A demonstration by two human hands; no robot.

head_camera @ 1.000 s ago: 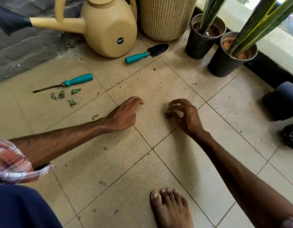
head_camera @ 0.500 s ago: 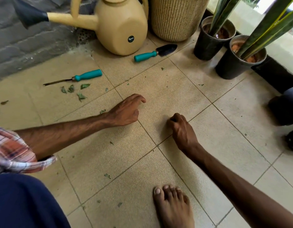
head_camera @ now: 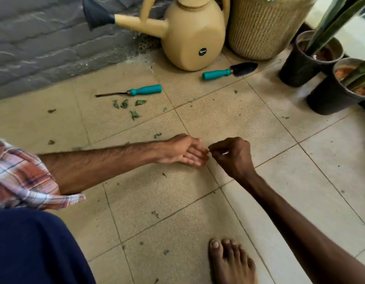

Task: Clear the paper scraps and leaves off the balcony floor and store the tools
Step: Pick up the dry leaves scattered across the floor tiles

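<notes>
My left hand (head_camera: pixel 184 153) lies palm up and open, just above the tiled floor at the centre of the head view. My right hand (head_camera: pixel 231 155) is beside it with curled fingers. Its fingertips pinch together at the left hand's fingertips, on a scrap too small to make out. Several green leaf pieces (head_camera: pixel 127 105) lie at the upper left. Smaller crumbs (head_camera: pixel 156 214) are scattered nearer me. A teal-handled weeder (head_camera: pixel 145 90) lies just above the leaves. A teal-handled trowel (head_camera: pixel 215 74) lies by the watering can.
A beige watering can (head_camera: pixel 194 39) and a woven basket (head_camera: pixel 259 29) stand against the grey wall at the back. Two black plant pots (head_camera: pixel 298 66) (head_camera: pixel 329 97) stand at the right. My bare foot (head_camera: pixel 232 263) is on the tiles in front and my knee is at bottom left.
My left hand turned palm up and opened flat. My right hand lifted off the floor and moved left, bringing its pinched fingertips to the left hand's fingers.
</notes>
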